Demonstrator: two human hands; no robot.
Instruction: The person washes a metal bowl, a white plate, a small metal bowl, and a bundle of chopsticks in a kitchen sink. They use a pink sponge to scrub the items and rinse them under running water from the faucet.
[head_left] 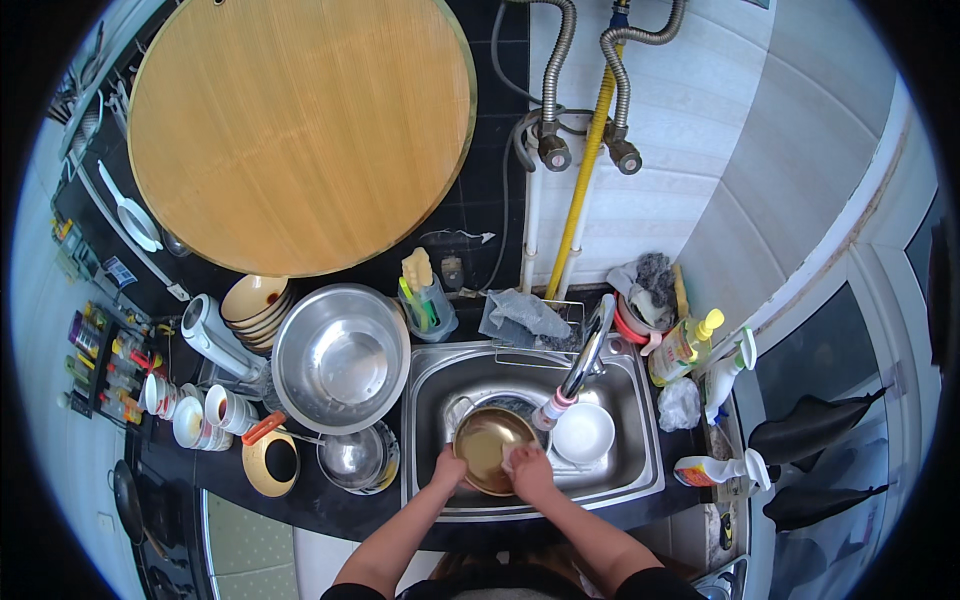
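Note:
A gold-coloured metal bowl [487, 440] is tilted over the stainless steel sink [640, 440], its inside showing. My left hand [449, 468] grips its left rim, fingers closed. At the right rim, my right hand [528, 472] is closed around a small pale wad pressed to the bowl; its kind is too small to tell. Just behind the bowl hangs the tap [588, 355] with a pink-and-white nozzle [550, 410]. A white bowl [583, 434] sits in the basin right of my hands. Another metal rim [520, 402] partly shows behind the gold bowl.
Left of the sink stand a large steel basin [340, 358], a steel ladle [353, 458] with an orange handle, stacked bowls [255, 300] and cups [190, 422]. Yellow-capped soap [685, 345] and a spray bottle [720, 470] stand right. A round wooden board [300, 130] leans behind.

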